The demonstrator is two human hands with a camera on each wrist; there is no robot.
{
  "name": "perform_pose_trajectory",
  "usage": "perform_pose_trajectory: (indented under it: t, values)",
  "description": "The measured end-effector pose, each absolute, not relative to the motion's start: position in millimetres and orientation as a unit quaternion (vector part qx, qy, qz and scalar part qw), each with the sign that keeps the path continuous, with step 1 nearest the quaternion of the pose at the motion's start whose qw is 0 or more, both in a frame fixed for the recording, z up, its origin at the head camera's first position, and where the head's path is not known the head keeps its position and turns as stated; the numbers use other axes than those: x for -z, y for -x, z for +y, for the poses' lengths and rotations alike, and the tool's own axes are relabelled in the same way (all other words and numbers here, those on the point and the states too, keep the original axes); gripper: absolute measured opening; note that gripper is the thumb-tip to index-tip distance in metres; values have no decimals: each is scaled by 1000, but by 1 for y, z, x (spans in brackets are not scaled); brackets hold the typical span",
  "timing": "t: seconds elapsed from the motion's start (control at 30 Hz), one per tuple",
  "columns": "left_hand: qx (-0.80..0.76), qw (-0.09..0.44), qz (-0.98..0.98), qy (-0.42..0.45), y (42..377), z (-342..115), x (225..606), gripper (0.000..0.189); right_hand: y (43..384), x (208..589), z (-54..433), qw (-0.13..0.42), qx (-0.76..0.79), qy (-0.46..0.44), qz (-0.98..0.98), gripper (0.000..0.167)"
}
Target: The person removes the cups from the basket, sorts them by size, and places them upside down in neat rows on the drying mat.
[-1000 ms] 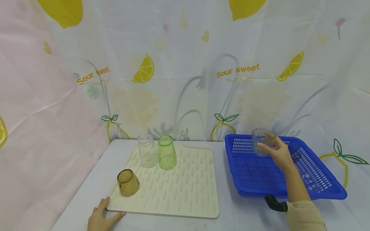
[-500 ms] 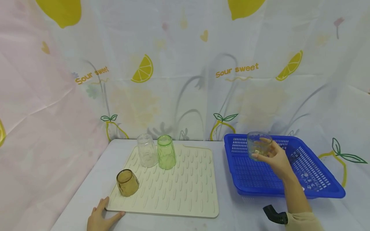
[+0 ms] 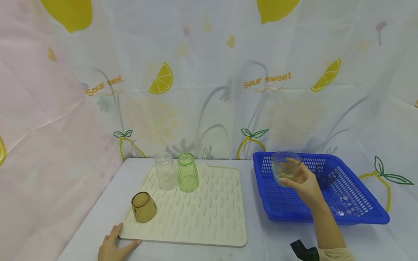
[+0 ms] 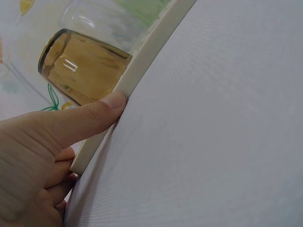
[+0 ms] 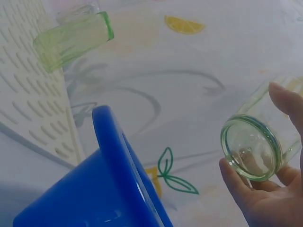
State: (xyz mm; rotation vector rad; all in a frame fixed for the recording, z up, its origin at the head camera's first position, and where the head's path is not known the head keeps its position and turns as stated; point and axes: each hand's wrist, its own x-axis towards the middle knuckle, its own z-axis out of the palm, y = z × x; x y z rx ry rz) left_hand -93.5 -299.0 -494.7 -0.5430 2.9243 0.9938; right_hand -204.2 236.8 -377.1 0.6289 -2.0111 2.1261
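My right hand point(image 3: 305, 183) grips a clear glass point(image 3: 285, 169) above the left part of a blue plastic basket point(image 3: 267, 214). In the right wrist view, thumb and fingers lie on either side of this glass point(image 5: 253, 146). My left hand point(image 3: 112, 246) holds the near left corner of a cream ribbed drying mat point(image 3: 209, 217). The thumb point(image 4: 113, 100) is against the mat's front edge, with the other fingers around the corner. On the mat stand a short amber glass point(image 3: 144, 207), a tall clear glass point(image 3: 166, 172) and a tall green glass point(image 3: 188, 174).
Inside the basket are a dark glass point(image 3: 323, 177) and a clear item point(image 3: 336, 209), both hard to make out. A white cloth covers the table point(image 3: 249, 232). Behind it hangs a lemon-print curtain point(image 3: 202, 108).
My right hand has moved left and slightly toward me with the clear glass, over the basket. My left hand has stayed at the mat's corner.
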Motion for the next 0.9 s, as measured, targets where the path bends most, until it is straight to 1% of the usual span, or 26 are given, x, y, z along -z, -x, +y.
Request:
perform_pose_trajectory:
  t: [0.17, 0.43, 0.57, 0.9]
  values:
    - [-319, 2, 932, 173, 93, -300, 495, 97, 201, 378, 226, 60, -720, -215, -657, 57]
    - [-321, 12, 930, 177, 93, -302, 496, 100, 198, 382, 206, 42, -723, -198, -660, 52]
    - [-326, 13, 928, 180, 94, -303, 499, 102, 199, 383, 196, 37, -726, -215, -653, 55]
    - [-330, 6, 927, 179, 95, -305, 502, 101, 201, 389, 176, 19, -740, -246, -626, 54]
